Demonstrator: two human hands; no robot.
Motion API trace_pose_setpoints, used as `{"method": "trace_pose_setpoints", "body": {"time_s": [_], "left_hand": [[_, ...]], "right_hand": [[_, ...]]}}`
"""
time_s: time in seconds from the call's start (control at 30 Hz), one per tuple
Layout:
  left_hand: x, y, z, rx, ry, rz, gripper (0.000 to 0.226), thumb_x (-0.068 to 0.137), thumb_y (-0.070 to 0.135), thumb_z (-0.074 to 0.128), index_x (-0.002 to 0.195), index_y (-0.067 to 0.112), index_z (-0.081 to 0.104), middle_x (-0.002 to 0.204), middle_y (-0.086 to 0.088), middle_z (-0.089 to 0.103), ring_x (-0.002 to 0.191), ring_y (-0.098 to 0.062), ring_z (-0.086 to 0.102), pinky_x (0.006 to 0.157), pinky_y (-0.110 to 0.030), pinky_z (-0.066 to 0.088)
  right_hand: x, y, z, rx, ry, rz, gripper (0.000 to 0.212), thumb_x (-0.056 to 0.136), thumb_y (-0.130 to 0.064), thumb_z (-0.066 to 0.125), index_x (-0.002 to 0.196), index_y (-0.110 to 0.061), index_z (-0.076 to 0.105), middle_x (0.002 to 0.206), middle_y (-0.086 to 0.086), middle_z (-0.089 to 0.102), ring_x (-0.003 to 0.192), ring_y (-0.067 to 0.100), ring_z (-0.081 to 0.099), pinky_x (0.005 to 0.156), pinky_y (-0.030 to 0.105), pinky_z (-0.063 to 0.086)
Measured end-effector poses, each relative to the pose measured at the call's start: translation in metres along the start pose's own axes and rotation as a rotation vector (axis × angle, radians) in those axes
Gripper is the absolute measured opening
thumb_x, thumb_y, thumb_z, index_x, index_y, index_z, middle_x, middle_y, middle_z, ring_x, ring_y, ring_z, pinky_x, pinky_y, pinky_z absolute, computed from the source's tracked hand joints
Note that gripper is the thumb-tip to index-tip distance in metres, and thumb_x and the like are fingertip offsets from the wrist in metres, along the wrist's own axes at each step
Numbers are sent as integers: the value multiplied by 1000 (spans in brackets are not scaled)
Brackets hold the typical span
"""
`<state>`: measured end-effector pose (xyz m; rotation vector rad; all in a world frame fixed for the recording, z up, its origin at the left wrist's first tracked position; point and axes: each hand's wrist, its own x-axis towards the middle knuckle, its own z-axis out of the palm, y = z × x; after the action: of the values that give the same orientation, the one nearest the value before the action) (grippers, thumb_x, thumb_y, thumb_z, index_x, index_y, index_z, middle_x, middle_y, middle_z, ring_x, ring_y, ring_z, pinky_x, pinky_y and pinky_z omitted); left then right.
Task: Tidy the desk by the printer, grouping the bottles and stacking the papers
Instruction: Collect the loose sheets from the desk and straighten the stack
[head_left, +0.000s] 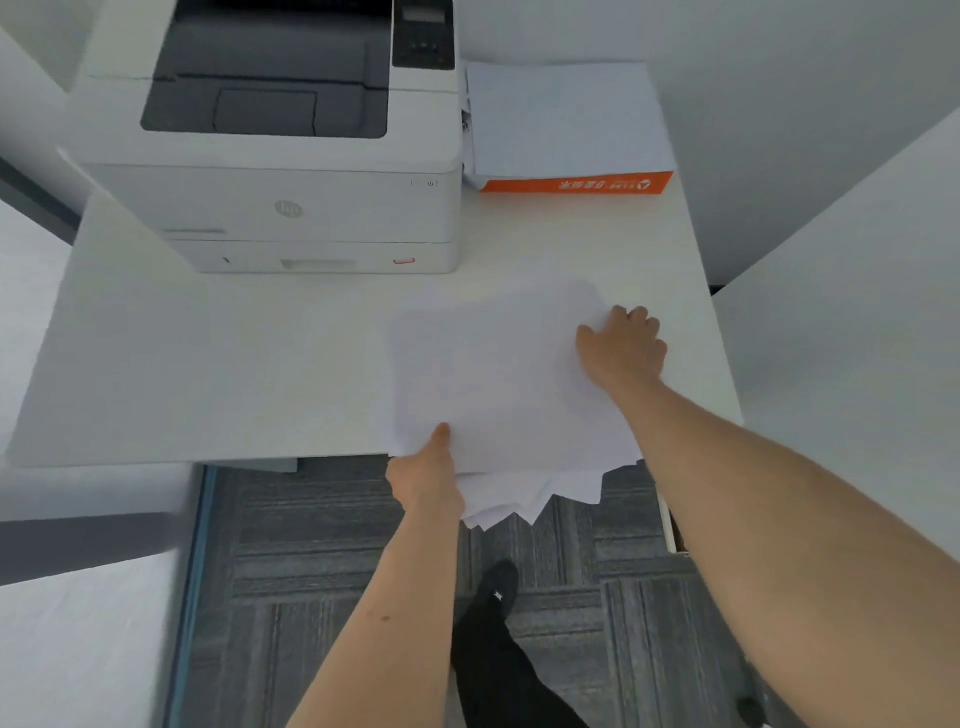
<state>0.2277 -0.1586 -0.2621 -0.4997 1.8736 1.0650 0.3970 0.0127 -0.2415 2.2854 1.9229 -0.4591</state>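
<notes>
- Two hands are engaged on the loose papers (498, 384): the left hand (426, 473) is clamped on the near-left corner, thumb on top and the other digits hidden beneath, at the tabletop (208, 364) edge.
- The right hand (623, 345) is laid on the far-right part of the sheets, knuckles curled and pressing down; nothing is pinched in that grip as far as can be seen.
- The papers are fanned unevenly, and several corners are hung past the near edge over the carpet (311, 571).
- The stacking step is judged to be in hand; squaring of the edges is called for next.
- A printer (291, 171) and an orange-edged paper ream (566, 130) are seen behind; no bottles are visible.
</notes>
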Motion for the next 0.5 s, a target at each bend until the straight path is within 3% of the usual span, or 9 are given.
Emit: {"method": "trace_pose_setpoints", "body": {"time_s": [0.1,0.17,0.27,0.37,0.5], "left_hand": [[9,-2,-10,-49,7,-35,51,67,30,89,99,13,54,84,1,57,72,-19,55,72,-33,44],[3,-7,-6,-87,15,-18,42,69,31,86,93,16,55,83,3,59,71,-17,57,68,-34,45],[-26,-13,15,-118,-68,-36,32,76,36,76,93,19,55,87,3,63,79,-20,61,73,-37,50],[-39,-18,23,-107,-99,-28,24,79,25,70,97,14,60,85,1,64,77,-21,63,72,-35,51],[-34,-12,8,-4,-53,-9,19,79,12,70,94,10,59,82,-1,61,68,-18,58,70,-35,52]], "right_hand": [[18,12,-3,103,-121,-4,73,90,-39,38,153,-10,14,161,5,11,146,28,9,116,45,17],[18,17,-1,153,-149,-10,72,88,-38,38,151,-9,21,158,4,17,144,28,14,112,46,24],[7,19,3,170,-133,-17,63,85,-38,38,142,-13,36,147,5,33,133,29,28,96,43,34],[-3,22,4,162,-124,-43,55,82,-34,42,134,-15,44,132,5,43,121,28,36,81,37,32],[-15,34,0,253,-153,7,59,83,-26,45,142,-17,38,136,6,42,125,27,36,90,39,34]]}}
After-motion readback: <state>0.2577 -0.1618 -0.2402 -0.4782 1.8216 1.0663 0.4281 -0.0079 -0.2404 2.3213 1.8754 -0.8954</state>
